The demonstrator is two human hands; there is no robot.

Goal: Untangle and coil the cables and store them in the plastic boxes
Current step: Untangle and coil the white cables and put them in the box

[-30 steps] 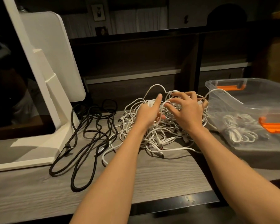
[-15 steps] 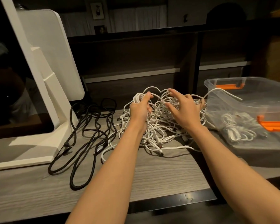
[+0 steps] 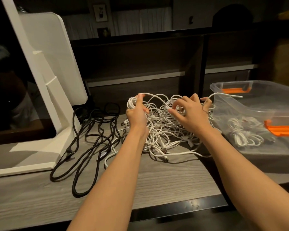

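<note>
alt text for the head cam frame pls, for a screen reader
A person's left hand grips a bunch of tangled white cables on a grey wooden desk while the right hand picks at the tangle. Black cables lie left; a clear plastic box with coiled white cable sits right.

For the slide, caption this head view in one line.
Left hand grips a bunch of the tangled white cables while the right hand picks at loops beside the plastic box.
</note>
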